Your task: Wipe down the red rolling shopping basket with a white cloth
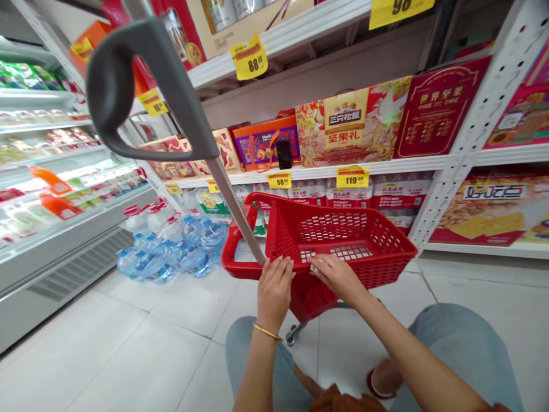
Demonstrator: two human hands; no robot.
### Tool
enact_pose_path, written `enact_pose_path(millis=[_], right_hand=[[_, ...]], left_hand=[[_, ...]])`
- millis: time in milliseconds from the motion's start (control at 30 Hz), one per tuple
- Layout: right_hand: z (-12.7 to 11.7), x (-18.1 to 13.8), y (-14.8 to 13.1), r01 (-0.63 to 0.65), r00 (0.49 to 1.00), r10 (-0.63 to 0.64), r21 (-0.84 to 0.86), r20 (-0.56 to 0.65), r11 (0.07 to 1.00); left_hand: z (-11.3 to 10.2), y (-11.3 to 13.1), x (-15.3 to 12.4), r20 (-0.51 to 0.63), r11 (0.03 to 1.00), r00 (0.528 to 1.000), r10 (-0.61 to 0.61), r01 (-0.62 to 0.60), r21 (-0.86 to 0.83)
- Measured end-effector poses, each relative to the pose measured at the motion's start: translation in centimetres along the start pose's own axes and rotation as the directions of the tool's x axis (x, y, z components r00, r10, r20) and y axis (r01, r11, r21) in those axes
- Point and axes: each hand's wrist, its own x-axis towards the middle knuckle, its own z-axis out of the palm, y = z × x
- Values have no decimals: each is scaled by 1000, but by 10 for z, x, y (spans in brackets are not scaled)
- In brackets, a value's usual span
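A red plastic shopping cart [364,272] with a latticed basket stands before my knees, and its basket holds nothing that I can see. My left hand [277,283], with a gold bangle at the wrist, is closed over the near rim beside the metal pole [235,209]. That pole rises to a grey loop handle [171,86] at the upper left. A little farther right, my right hand [337,276] has its fingers bent together at the same rim. Something small and whitish shows at those fingertips, too small to name.
White shelving [458,160] with gift boxes [354,129] and yellow price tags stands behind the cart. A dark phone-like object [283,154] is on the middle shelf. Wrapped water bottles [171,252] lie on the floor by a refrigerated case [64,252]. My knees flank the cart.
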Motion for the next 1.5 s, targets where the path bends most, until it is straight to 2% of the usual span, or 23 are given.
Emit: enact_pose_path(millis=[100, 233, 333, 533, 767, 1067, 1167, 1300, 1400, 1500], right_hand=[[1, 4, -9, -45, 999, 45, 7, 4, 999], [0, 8, -18, -75, 997, 75, 29, 19, 997], [3, 5, -21, -65, 998, 65, 34, 8, 997], [9, -7, -15, -42, 999, 43, 36, -14, 998], [1, -23, 2, -63, 997, 60, -78, -46, 995], [-9, -34, 16, -99, 994, 102, 58, -43, 993], [-12, -34, 13, -128, 985, 136, 77, -104, 989], [-10, -23, -6, -154, 965, 178, 136, -191, 979], [-1, -14, -19, -104, 974, 130, 142, -187, 984], [8, -12, -21, -55, 984, 67, 78, -165, 995]], left_hand=[[0, 13, 4, 9, 997, 999, -52, 51, 58], [12, 31, 8, 76, 1000, 997, -12, 10, 16], [23, 36, 7, 62, 1000, 998, -14, 14, 0], [28, 27, -2, 42, 998, 997, 65, -64, -13], [25, 21, -3, 47, 995, 994, 94, -92, -42], [26, 20, -9, 63, 997, 996, 71, -68, -47], [25, 20, -10, 69, 997, 996, 57, -54, -50], [23, 21, -10, 55, 997, 998, 43, -39, -59], [22, 21, -12, 45, 997, 998, 41, -38, -64], [22, 20, -13, 38, 997, 999, 35, -32, -76]])
